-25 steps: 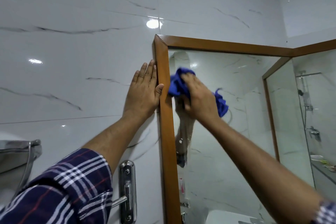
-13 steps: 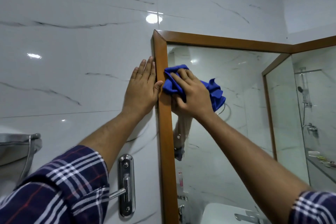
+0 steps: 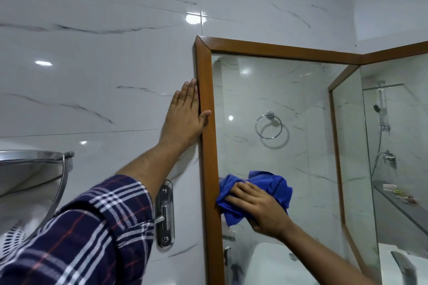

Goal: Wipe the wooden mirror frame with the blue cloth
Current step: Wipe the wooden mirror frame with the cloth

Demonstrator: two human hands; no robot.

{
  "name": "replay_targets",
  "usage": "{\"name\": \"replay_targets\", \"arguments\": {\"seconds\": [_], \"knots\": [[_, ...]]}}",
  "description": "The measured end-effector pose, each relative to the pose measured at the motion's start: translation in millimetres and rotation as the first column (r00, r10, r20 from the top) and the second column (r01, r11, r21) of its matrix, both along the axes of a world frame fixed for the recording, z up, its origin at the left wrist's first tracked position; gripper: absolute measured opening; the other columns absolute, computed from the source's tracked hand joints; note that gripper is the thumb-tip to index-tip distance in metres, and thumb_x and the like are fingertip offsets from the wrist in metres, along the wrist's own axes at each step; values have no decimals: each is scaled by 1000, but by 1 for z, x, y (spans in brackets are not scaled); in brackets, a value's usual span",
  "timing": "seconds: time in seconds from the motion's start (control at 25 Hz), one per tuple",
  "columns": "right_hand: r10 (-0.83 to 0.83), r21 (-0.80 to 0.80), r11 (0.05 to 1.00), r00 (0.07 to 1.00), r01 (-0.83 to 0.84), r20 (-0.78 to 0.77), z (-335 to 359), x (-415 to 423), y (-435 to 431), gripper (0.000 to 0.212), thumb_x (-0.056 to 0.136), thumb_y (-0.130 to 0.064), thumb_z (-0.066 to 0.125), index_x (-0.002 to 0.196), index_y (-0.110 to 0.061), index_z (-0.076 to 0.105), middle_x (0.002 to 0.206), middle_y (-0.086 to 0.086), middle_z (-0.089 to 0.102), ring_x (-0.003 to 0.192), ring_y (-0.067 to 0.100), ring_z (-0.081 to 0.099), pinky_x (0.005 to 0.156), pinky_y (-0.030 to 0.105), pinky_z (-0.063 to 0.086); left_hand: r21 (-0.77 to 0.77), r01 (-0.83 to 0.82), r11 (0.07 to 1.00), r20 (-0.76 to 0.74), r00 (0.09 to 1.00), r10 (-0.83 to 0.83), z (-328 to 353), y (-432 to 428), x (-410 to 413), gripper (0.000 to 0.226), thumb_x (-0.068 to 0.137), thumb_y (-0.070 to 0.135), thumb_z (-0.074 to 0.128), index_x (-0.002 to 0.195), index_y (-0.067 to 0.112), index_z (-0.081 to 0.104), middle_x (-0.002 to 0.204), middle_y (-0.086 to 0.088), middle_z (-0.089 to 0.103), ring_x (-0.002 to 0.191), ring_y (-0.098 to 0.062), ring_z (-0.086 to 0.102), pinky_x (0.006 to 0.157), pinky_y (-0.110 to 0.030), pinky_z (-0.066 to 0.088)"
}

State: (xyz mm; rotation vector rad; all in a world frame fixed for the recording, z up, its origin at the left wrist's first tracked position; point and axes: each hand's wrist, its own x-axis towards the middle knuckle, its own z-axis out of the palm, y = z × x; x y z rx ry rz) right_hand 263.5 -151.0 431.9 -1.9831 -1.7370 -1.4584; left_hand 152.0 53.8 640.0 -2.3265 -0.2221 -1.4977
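The wooden mirror frame runs down the middle of the view and along the top to the corner at the right. My right hand grips the bunched blue cloth and presses it against the inner edge of the frame's left upright, low down. My left hand lies flat on the white marble wall, fingers spread, its thumb resting across the frame's face higher up.
A chrome wall bracket with a hook is fixed to the wall left of the frame. A metal corner shelf juts out at the far left. The mirror reflects a towel ring and a shower.
My right hand has slid the blue cloth down the frame's left upright from near my left thumb to well below it. My left hand has stayed put on the wall.
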Motion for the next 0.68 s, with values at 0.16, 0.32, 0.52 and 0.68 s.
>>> {"name": "replay_targets", "arguments": {"seconds": [0.16, 0.32, 0.52, 0.68], "knots": [[105, 354, 934, 982, -43, -159, 63, -17, -4, 45, 92, -18, 50, 137, -11, 47, 140, 12, 52, 125, 29, 55, 94, 48, 54, -40, -19, 999, 24, 1000, 20, -9, -3, 1, 74, 97, 56, 4, 151, 8, -13, 164, -7, -12, 150, -19, -12, 123, -37, -3], [79, 561, 828, 986, 15, -144, 185, -35, 2, 44, 97, -18, 45, 140, -7, 42, 136, 17, 54, 108, 28, 63, 93, 39, 55, -32, -31, 999, 42, 999, 32, -10, -5, 3, 71, 98, 54, 4, 151, 9, -13, 164, -8, -9, 150, -20, -10, 120, -35, -6], [-44, 479, 864, 970, 157, -239, 255, -36, 39, 60, 91, -18, 52, 147, -14, 31, 153, 7, 38, 141, 26, 34, 114, 45, 35, -49, -4, 999, 78, 997, 8, -13, -9, 3, 71, 98, 52, 3, 154, 8, -5, 165, -8, -3, 152, -21, -4, 124, -40, 2], [16, 487, 871, 985, 70, -169, 208, -23, 47, 63, 85, -21, 56, 145, -16, 36, 151, 4, 41, 144, 21, 29, 118, 40, 28, -39, 7, 999, 114, 994, -3, -14, -8, 10, 67, 100, 46, 7, 155, 7, 1, 165, -9, 1, 152, -21, -2, 124, -39, 3]]}}
